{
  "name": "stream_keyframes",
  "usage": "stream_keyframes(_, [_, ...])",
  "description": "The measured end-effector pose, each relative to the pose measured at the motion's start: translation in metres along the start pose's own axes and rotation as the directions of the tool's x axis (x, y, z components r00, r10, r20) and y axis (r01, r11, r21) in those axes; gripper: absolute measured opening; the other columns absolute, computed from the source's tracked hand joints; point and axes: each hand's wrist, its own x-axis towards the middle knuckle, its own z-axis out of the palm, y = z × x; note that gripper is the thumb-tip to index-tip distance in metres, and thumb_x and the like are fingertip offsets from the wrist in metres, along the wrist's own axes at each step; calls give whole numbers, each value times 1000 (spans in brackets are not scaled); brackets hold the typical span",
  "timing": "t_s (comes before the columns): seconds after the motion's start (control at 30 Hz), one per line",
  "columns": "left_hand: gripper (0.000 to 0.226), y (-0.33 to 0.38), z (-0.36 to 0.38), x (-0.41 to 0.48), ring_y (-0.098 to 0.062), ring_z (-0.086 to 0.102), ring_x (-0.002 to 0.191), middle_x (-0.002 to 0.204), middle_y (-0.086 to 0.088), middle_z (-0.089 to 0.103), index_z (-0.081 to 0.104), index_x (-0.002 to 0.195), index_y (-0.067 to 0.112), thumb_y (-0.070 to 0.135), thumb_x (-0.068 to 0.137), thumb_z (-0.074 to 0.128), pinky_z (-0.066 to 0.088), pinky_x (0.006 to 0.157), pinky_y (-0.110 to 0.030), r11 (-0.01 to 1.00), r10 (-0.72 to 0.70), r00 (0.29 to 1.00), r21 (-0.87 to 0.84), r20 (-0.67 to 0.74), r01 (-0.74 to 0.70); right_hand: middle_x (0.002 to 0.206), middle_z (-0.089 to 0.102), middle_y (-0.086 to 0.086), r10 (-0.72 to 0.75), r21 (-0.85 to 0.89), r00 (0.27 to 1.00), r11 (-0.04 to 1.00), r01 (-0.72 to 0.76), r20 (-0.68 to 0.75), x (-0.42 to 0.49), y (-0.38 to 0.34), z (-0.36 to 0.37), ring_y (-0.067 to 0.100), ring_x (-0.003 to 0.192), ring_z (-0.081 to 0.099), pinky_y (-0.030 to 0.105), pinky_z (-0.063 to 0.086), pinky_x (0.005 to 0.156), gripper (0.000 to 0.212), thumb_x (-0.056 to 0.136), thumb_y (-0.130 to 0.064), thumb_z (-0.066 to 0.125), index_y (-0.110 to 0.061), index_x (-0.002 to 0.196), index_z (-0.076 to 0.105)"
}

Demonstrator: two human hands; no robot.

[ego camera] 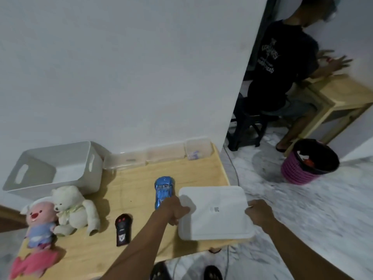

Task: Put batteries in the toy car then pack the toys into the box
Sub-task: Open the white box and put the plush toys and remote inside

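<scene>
- The left hand [174, 209] grips the left edge of a white lid [216, 213], thumb on top and fingers curled under it.
- The right hand [260, 213] holds the lid's right edge, its fingers curled round the rim.
- The lid sits flat-side up over the right end of the wooden surface [137, 188], partly past its edge; whether it rests there I cannot tell.
- The blue toy car [163, 189] lies on the surface just beyond the left hand, close beside the lid.
- A black remote [123, 229] lies near the left forearm.
- The white box [91, 178] stands open at the back left, against the wall.
- A white teddy bear [70, 207] and a pink plush toy [40, 219] sit touching, in front of the box.
</scene>
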Motion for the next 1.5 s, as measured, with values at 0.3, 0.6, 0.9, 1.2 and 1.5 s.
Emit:
stream_keyframes(0.3, [54, -4, 44, 0, -29, 73, 93, 110, -18, 73, 64, 117, -4, 46, 99, 58, 59, 86, -36, 994, -30, 995, 99, -96, 39, 135, 62, 10, -70, 18, 988, 997, 68, 136, 11, 20, 8, 29, 113, 61, 27, 43, 80, 41, 94, -21, 60, -13, 134, 62])
stream_keyframes(0.6, [33, -14, 28, -14, -25, 69, 76, 91, -9, 71, 65, 102, 10, 42, 97, 62, 60, 76, -40, 999, 30, 979, -12, -203, -33, 138, 56, 14, -167, -43, 986, 985, 166, -15, 7, -2, 11, 32, 122, 56, 36, 48, 97, 42, 91, -29, 61, -20, 132, 55])
stream_keyframes(0.9, [29, -91, -100, -83, -19, 68, 102, 95, 5, 72, 69, 115, 21, 40, 94, 68, 47, 86, -25, 970, -80, 751, -225, -656, -93, 115, 65, -3, -644, 25, 764, 765, 644, 30, -60, -199, 65, 19, 108, 60, 30, 49, 84, 31, 91, -23, 63, -27, 121, 62])
stream_keyframes(1.2, [36, -278, -169, -115, -28, 66, 109, 109, -6, 72, 64, 118, 18, 29, 84, 73, 52, 87, -36, 911, -319, 531, -408, -785, -56, 117, 59, -3, -711, 43, 636, 676, 735, 300, -155, -331, 223, 22, 110, 60, 34, 53, 85, 54, 83, -41, 72, -28, 132, 53])
stream_keyframes(1.5, [98, -387, -199, -75, -42, 52, 127, 141, -21, 50, 29, 153, 21, 53, 66, 62, 47, 105, -49, 899, -306, 778, -435, -549, 46, 142, 45, 4, -560, -29, 797, 814, 580, 227, -189, -363, 349, 33, 129, 47, 46, 48, 98, 102, 61, -59, 78, -27, 147, 34])
